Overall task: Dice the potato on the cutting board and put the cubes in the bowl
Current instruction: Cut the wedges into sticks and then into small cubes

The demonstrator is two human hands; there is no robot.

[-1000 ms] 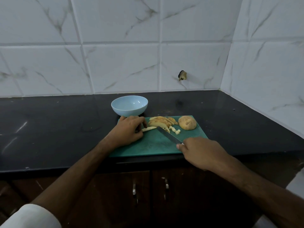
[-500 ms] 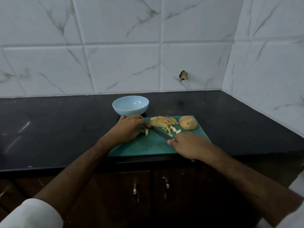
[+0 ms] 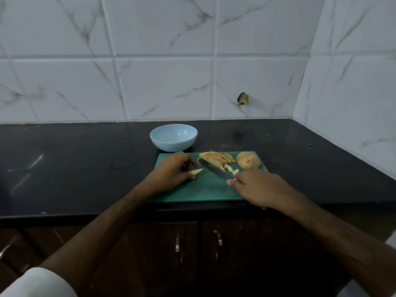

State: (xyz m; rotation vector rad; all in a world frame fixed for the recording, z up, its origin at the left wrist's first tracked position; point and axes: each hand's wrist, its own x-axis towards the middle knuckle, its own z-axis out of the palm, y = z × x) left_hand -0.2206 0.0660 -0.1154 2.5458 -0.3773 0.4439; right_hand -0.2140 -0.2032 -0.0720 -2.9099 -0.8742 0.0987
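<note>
A green cutting board [image 3: 205, 190] lies on the black counter. On its far edge sit a pile of potato slices [image 3: 215, 157], a few small cubes [image 3: 231, 169] and an uncut potato half [image 3: 248, 160]. My left hand [image 3: 171, 174] pinches a thin potato strip [image 3: 196, 171] against the board. My right hand [image 3: 260, 187] grips the handle of a knife [image 3: 215, 169], whose blade points toward the slices, tip near the left hand. A pale blue bowl [image 3: 173, 137] with nothing inside stands just behind the board.
The black counter [image 3: 75, 168] runs left and right, ending at tiled walls behind and to the right. Dark cabinet doors with metal handles [image 3: 177, 246] lie below the front edge. A small hole [image 3: 243, 99] marks the back wall.
The left hand drew a potato strip away from the pile toward the board's left. The right hand and knife moved in toward the slices, then shifted slightly right.
</note>
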